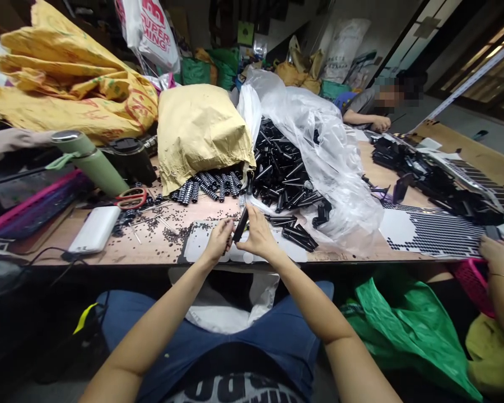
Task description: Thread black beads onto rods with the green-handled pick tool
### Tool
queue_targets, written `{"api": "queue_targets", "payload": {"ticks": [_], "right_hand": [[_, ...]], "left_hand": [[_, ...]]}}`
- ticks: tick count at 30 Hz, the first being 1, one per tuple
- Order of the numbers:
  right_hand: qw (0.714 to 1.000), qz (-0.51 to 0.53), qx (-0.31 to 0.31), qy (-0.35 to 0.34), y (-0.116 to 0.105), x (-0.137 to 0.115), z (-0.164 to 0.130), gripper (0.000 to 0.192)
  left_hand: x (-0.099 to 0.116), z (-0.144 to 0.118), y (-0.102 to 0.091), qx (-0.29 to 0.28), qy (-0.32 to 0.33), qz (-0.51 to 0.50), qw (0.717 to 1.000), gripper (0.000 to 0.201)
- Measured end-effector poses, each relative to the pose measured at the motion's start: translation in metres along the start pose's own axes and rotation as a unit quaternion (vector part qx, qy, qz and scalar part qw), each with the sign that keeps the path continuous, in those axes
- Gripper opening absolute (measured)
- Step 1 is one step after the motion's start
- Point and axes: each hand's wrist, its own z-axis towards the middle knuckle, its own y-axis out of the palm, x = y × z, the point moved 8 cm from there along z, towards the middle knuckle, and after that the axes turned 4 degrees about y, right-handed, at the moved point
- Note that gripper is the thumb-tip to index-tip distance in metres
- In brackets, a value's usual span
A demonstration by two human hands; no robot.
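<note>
Over the front edge of the table, my right hand (pixel 258 232) holds a slim black tube (pixel 241 225) between thumb and fingers, tilted with its upper end leaning away. My left hand (pixel 219 240) is closed in a pinch against the tube's left side; whatever its fingertips hold is too small to make out. Beneath both hands lies a pale mat (pixel 197 242). Loose black tubes (pixel 299 237) rest just right of my right hand. Tiny black rings or beads (pixel 168 226) are scattered left of my left hand.
Behind my hands, a yellow sack (pixel 204 129) spills ridged black pieces (pixel 210 186). Clear plastic (pixel 319 145) partly covers a heap of black tubes (pixel 277 162). At left are red-handled scissors (pixel 131 197), a white box (pixel 94 229) and a green bottle (pixel 90 162). Co-workers sit at right.
</note>
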Motion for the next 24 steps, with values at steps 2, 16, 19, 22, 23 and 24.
{"api": "queue_targets", "payload": {"ticks": [2, 16, 19, 22, 23, 24], "right_hand": [[0.998, 0.059, -0.020, 0.005, 0.002, 0.006, -0.007, 0.115], [0.955, 0.256, -0.026, -0.146, 0.005, -0.031, -0.025, 0.106], [0.957, 0.251, -0.046, -0.136, 0.011, -0.033, -0.025, 0.107], [0.960, 0.246, -0.058, -0.119, 0.019, -0.029, -0.024, 0.104], [0.960, 0.250, -0.058, -0.114, 0.021, -0.027, -0.024, 0.103], [0.958, 0.257, -0.058, -0.109, 0.023, -0.025, -0.023, 0.101]], "left_hand": [[0.002, 0.000, -0.003, -0.001, 0.017, -0.059, 0.998, 0.050], [0.007, -0.016, -0.007, 0.024, -0.024, -0.113, 0.993, 0.054], [0.007, -0.018, -0.006, 0.048, -0.010, -0.120, 0.992, 0.047], [0.007, -0.019, 0.003, 0.032, -0.023, -0.118, 0.992, 0.050], [0.006, -0.019, 0.006, 0.025, -0.032, -0.115, 0.992, 0.052], [0.004, -0.018, 0.007, 0.021, -0.043, -0.113, 0.992, 0.054]]}}
